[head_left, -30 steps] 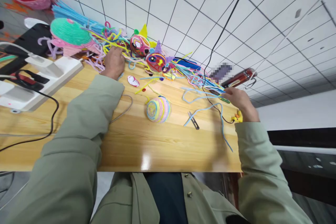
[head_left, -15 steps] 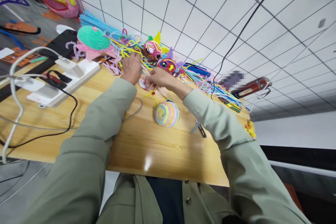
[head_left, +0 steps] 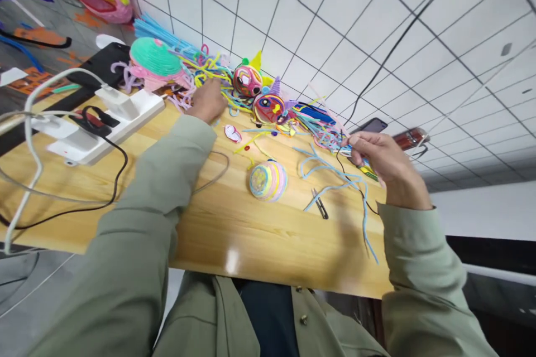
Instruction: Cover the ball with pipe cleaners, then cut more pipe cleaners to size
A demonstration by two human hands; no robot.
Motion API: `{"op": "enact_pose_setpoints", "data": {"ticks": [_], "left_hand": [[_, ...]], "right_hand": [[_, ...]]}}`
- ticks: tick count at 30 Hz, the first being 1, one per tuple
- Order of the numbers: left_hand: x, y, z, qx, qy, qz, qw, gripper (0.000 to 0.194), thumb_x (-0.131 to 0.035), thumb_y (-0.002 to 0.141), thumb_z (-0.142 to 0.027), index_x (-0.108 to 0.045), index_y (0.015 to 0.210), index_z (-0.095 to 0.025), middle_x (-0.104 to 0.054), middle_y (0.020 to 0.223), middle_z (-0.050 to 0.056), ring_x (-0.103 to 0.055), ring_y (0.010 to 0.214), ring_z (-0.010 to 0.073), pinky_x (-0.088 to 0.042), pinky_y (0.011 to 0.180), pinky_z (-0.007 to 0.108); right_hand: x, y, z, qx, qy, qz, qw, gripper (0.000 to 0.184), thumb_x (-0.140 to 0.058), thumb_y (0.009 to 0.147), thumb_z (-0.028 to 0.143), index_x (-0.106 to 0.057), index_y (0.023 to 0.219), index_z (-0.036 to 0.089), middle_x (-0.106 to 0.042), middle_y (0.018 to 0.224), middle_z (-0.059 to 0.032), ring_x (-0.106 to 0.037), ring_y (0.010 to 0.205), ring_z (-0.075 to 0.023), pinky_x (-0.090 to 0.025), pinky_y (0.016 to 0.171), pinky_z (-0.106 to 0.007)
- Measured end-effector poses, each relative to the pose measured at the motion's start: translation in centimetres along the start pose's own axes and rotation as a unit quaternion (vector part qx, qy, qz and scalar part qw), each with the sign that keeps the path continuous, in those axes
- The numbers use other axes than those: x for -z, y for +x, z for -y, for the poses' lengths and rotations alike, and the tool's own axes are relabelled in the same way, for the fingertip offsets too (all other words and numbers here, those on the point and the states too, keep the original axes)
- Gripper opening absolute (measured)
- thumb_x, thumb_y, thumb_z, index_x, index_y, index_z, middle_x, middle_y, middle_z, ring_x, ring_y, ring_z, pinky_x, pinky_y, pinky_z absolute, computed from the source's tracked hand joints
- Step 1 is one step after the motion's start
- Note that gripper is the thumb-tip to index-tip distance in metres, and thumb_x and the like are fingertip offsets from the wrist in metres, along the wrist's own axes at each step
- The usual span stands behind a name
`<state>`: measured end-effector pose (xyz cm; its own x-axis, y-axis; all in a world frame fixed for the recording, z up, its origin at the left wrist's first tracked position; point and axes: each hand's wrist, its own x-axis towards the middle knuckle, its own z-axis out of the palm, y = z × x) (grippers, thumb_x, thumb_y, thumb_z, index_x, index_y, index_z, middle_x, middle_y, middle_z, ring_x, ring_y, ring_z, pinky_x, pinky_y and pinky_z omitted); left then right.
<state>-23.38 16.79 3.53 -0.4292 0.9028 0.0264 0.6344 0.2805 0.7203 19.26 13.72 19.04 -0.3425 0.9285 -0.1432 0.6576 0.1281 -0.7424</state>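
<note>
My left hand (head_left: 208, 100) rests knuckles-up in the tangle of coloured pipe cleaners (head_left: 201, 70) at the back of the wooden table (head_left: 218, 217), its fingers curled into the strands. My right hand (head_left: 379, 164) hovers over the table's right end, pinching light-blue pipe cleaners (head_left: 335, 178) that trail across the wood. A striped pastel ball (head_left: 268, 180) sits between my arms. Small snips (head_left: 320, 206) lie to the right of the ball.
Two round pipe-cleaner faces (head_left: 248, 79) stand at the back with a teal-and-pink figure (head_left: 156, 61). A white power strip (head_left: 104, 125) with plugs and cables lies left. A phone (head_left: 368, 125) and a red tool (head_left: 412, 138) sit at the far right edge.
My right hand moved from beside my left hand at the back middle out to the table's right end, drawing light-blue pipe cleaners with it. My left hand stayed in the pile.
</note>
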Motion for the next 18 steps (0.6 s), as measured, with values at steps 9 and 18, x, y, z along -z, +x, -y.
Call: {"op": "enact_pose_setpoints", "data": {"ticks": [9, 18], "left_hand": [[7.7, -1.9, -4.4, -0.039, -0.298, 0.06, 0.952, 0.039, -0.052, 0.1, -0.008, -0.066, 0.134, -0.018, -0.066, 0.15, 0.009, -0.055, 0.068, 0.008, -0.051, 0.071, 0.029], [6.9, -18.6, -15.9, -0.205, -0.235, 0.163, 0.936, 0.037, -0.069, 0.098, -0.054, -0.078, 0.078, -0.024, -0.075, 0.077, 0.007, -0.062, 0.045, 0.0175, -0.045, 0.046, 0.031]], "right_hand": [[-2.8, -4.5, -7.0, 0.006, 0.133, -0.031, 0.991, 0.033, -0.08, 0.083, 0.053, -0.074, 0.08, 0.021, -0.061, 0.055, 0.0019, -0.047, 0.05, -0.0124, -0.04, 0.057, -0.028], [-5.9, -8.9, -5.7, 0.066, 0.156, -0.04, 0.985, 0.037, -0.071, 0.094, 0.055, -0.08, 0.094, 0.02, -0.058, 0.053, 0.0038, -0.049, 0.046, -0.0127, -0.037, 0.05, -0.027]]}}
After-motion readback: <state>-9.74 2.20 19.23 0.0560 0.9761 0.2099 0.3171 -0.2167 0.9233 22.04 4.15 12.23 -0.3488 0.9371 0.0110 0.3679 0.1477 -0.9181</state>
